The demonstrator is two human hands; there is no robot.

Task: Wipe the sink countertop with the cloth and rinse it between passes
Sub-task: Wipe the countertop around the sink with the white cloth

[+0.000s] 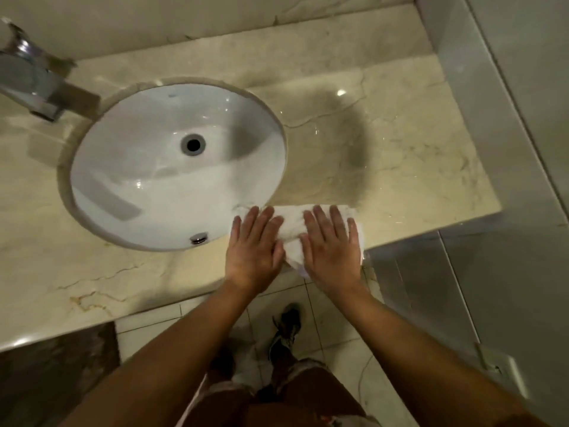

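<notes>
A white cloth [292,226] lies flat on the beige marble countertop [400,155], at its front edge just right of the oval white sink [147,180]. My left hand [254,251] presses palm-down on the cloth's left part, fingers spread, close to the basin's rim. My right hand [332,251] presses palm-down on the cloth's right part. The cloth's near corner hangs slightly over the counter's front edge. A chrome tap [34,78] stands at the far left, with no water visibly running.
A grey wall panel [498,124] bounds the counter on the right. Marble backsplash [184,23] runs along the back. Below the counter edge are pale floor tiles [332,328] and my shoes. A drain [193,144] sits mid-basin.
</notes>
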